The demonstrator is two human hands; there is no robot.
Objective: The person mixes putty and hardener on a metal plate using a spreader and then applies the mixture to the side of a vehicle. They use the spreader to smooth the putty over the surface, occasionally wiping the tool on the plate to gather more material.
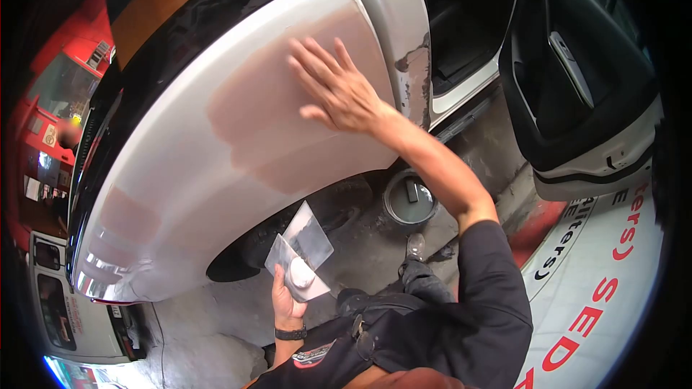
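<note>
My right hand (337,94) lies with its fingers spread on, or very close to, a white car panel (173,151). It is over a large pinkish-brown filler patch (252,94). My left hand (287,299), with a dark watch on the wrist, grips flat filler spreader plates lower down. One plate (283,251) carries a white mound of filler paste (300,274). A second greyish plate (310,234) sticks out at an angle beyond it. Part of the grip is hidden behind the plates.
A round bucket of liquid (409,202) with a dark block in it stands on the floor below the panel. An open car door (577,101) is at the right. A lettered white banner (584,302) spreads at the lower right. Another white vehicle (61,310) stands at the lower left.
</note>
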